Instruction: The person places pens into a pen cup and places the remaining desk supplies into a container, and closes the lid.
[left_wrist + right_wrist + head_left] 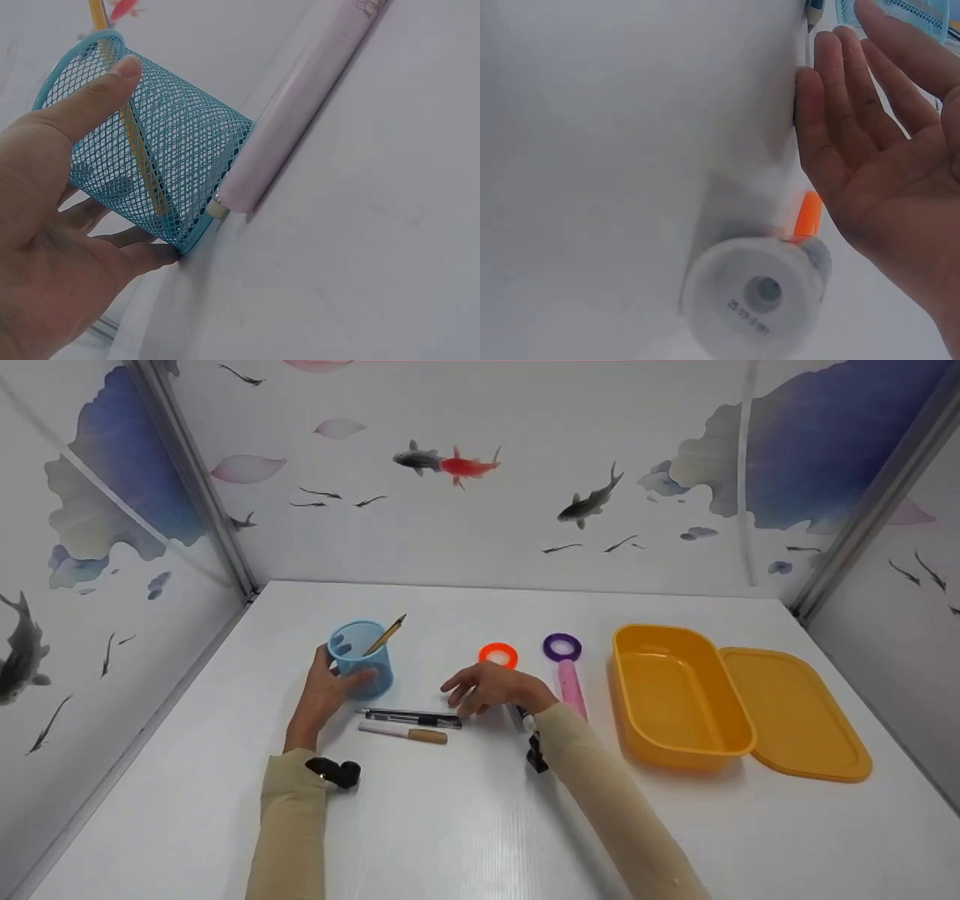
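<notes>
My left hand [322, 694] grips a light blue mesh pen cup [367, 679], thumb on the near side and fingers around the far side. A yellow pencil [388, 634] leans inside the cup, its tip above the rim. In the left wrist view the cup [187, 112] stands beside a pale pen barrel [292, 105]. My right hand [487, 688] is palm down with loosely bent fingers, holding nothing. Near its fingertips lie black pens [412, 718] and a white marker with a tan cap [405, 733]. Whether the fingers touch the pens I cannot tell.
Behind my right hand lies an orange ring [498, 649]; a purple ring [562, 647] and a pink cylinder [571, 688] sit farther right. A yellow box [637, 720] stands by its lid [810, 712]. A white round-based object [712, 300] lies near the right wrist.
</notes>
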Demonstrator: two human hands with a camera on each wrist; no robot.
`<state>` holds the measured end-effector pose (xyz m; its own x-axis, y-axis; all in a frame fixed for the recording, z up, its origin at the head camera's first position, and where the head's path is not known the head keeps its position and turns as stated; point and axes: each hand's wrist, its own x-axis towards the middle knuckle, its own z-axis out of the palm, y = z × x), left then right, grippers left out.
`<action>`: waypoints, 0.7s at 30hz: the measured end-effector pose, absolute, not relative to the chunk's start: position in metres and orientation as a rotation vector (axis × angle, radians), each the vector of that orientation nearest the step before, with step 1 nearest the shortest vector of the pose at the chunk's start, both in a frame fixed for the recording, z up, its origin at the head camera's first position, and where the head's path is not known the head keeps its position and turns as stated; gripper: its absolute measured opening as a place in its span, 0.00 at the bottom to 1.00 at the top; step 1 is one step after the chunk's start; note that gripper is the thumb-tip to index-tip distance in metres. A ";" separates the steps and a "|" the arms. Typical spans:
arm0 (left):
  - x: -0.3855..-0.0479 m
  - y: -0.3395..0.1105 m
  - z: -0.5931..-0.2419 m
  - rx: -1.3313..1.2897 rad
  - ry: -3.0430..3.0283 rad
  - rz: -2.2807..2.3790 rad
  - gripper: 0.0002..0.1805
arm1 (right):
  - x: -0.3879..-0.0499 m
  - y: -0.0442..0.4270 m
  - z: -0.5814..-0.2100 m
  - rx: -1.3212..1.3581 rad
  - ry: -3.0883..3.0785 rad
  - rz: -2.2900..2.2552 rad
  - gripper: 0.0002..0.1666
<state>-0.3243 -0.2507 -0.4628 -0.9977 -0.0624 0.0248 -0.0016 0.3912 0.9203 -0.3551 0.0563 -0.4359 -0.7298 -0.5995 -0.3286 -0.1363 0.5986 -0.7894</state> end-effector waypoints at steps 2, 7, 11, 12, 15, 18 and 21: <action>-0.324 -0.251 -0.463 0.059 -2.572 -1.701 0.58 | -0.355 0.055 -0.438 -0.580 2.264 -1.016 0.26; -0.324 -0.250 -0.464 0.065 -2.574 -1.705 0.58 | -0.354 0.052 -0.441 -0.582 2.328 -0.953 0.25; -0.324 -0.250 -0.463 0.068 -2.578 -1.710 0.59 | -0.352 0.051 -0.441 -0.581 2.357 -0.930 0.25; -0.324 -0.250 -0.463 0.066 -2.577 -1.712 0.59 | -0.352 0.051 -0.442 -0.576 2.360 -0.930 0.25; -0.324 -0.250 -0.463 0.064 -2.577 -1.713 0.60 | -0.351 0.050 -0.442 -0.571 2.378 -0.916 0.24; -0.324 -0.251 -0.463 0.070 -2.584 -1.705 0.60 | -0.351 0.049 -0.443 -0.583 2.408 -0.875 0.22; -0.324 -0.250 -0.462 0.078 -2.591 -1.693 0.58 | -0.350 0.048 -0.443 -0.585 2.418 -0.859 0.21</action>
